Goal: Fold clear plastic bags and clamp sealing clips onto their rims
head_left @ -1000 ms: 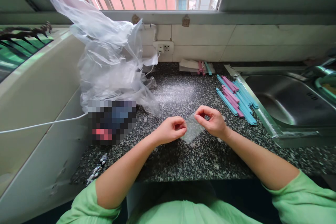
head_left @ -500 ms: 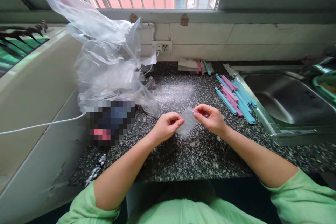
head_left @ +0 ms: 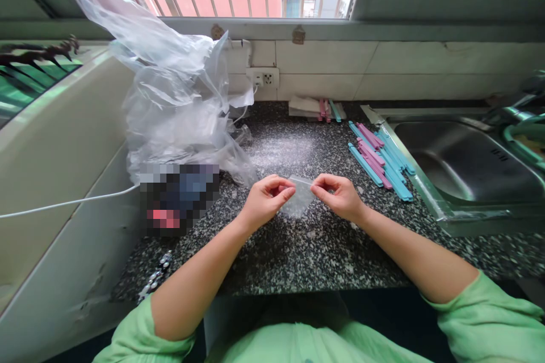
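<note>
A small clear zip bag (head_left: 300, 199) hangs over the speckled counter between my two hands. My left hand (head_left: 269, 198) pinches its upper left corner between thumb and fingers. At the upper right corner, my right hand (head_left: 337, 195) holds it in the same kind of pinch. The bag's top strip runs nearly level from one hand to the other. Whether anything is inside the bag I cannot make out. To the right of my right hand lie several blue and pink bag sealing clips (head_left: 378, 161) in a loose pile.
A big heap of clear plastic bags (head_left: 179, 102) rises at the left, behind a blurred-out dark object (head_left: 183, 198) and a white cable (head_left: 72, 207). A steel sink (head_left: 460, 164) is at the right. More clips (head_left: 326, 109) lie by the tiled wall, near a socket (head_left: 264, 77).
My left hand has moved up to the zip bag's left corner. The bag's tilted top edge is now almost level, stretched between both hands.
</note>
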`<state>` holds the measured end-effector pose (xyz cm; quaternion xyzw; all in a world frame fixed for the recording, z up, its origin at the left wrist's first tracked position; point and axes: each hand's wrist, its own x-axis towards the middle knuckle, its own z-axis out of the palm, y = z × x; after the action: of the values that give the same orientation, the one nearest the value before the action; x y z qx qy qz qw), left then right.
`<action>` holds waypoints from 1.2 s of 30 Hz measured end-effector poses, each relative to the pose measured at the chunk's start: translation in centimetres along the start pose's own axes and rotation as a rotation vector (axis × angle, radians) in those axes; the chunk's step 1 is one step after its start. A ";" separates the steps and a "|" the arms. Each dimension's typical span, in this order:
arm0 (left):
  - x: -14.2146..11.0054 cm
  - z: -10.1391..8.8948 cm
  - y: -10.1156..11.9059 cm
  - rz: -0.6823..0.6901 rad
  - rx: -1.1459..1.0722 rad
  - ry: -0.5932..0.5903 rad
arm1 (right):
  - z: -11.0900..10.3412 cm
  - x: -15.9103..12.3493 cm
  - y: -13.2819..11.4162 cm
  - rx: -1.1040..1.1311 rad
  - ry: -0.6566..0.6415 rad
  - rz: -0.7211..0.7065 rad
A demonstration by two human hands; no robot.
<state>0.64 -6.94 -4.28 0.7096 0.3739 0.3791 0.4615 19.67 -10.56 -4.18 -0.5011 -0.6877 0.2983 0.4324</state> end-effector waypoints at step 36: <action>0.1 0.2 0.0 -0.165 -0.260 0.047 | -12.8 2.6 5.0 -1.133 0.180 0.772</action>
<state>0.90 -6.98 -4.30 0.6017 0.3893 0.4015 0.5703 32.92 -6.80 -1.86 -0.8816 -0.4712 -0.0172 0.0221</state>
